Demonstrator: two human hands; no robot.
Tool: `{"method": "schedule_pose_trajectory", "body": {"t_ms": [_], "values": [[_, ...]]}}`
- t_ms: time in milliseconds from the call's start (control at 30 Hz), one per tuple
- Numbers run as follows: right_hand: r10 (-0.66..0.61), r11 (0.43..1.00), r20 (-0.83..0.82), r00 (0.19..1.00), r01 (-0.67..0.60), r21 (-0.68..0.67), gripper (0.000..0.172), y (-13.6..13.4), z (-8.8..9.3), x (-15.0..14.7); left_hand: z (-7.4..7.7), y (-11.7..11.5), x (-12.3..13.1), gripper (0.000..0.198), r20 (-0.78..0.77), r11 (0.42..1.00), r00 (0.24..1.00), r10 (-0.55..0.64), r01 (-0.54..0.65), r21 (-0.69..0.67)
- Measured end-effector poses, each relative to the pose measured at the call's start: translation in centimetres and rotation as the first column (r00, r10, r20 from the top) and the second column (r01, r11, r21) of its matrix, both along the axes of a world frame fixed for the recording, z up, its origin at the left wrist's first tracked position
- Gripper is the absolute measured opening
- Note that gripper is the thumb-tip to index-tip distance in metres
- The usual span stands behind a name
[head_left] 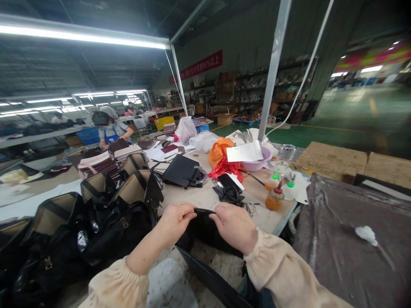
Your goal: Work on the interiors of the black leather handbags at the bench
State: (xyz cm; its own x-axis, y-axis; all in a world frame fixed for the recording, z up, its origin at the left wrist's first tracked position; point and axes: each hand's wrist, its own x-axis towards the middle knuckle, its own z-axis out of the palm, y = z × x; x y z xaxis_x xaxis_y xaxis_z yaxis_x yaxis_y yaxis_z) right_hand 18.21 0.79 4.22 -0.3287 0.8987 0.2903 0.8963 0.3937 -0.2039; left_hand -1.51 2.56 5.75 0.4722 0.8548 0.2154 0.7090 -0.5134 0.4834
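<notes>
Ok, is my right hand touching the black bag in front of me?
Touching. The head view shows the right hand gripping the black bag at its top edge, with no gap.

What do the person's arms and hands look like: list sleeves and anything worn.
Loose pale peach sleeves with gathered elastic cuffs cover both arms: left sleeve, right sleeve. The left hand and right hand are bare, no gloves, rings or watch showing.

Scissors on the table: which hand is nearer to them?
Right. The right hand grips the top edge of the black bag just beside the scissors. The left hand grips the same edge, farther left.
</notes>
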Motion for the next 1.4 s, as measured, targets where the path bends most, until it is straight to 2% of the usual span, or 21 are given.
{"method": "schedule_pose_trajectory", "body": {"t_ms": [233, 467, 867, 1233, 1400], "values": [[0.002, 1.0, 0.018, 1.0, -0.001, -0.024, 0.028, -0.2, 0.3, -0.1, 0.2, 0.3, 0.2, 0.023, -0.122, 0.994, 0.988, 0.094, -0.087, 0.059], [0.004, 0.999, 0.034, 0.999, -0.002, -0.039, 0.03, -0.1, 0.5, -0.1, 0.1, 0.5, 0.5, 0.024, -0.091, 0.984, 0.98, 0.178, -0.174, 0.044], [0.005, 0.999, 0.05, 0.999, -0.003, -0.04, 0.033, 0.2, 0.7, -0.3, -0.3, 0.8, 0.9, 0.026, -0.075, 0.968, 0.966, 0.247, -0.243, 0.057], [0.12, 0.993, 0.033, 0.992, -0.121, 0.015, 0.029, 0.1, 0.4, 0.0, -0.6, 0.8, 0.7, 0.022, -0.034, 0.959, 0.959, 0.282, -0.28, 0.045], [0.157, 0.987, 0.02, 0.987, -0.156, -0.033, 0.025, -0.4, 1.0, -0.1, -0.6, 0.6, 0.6, 0.021, -0.051, 0.955, 0.954, 0.296, -0.293, 0.055]]}}
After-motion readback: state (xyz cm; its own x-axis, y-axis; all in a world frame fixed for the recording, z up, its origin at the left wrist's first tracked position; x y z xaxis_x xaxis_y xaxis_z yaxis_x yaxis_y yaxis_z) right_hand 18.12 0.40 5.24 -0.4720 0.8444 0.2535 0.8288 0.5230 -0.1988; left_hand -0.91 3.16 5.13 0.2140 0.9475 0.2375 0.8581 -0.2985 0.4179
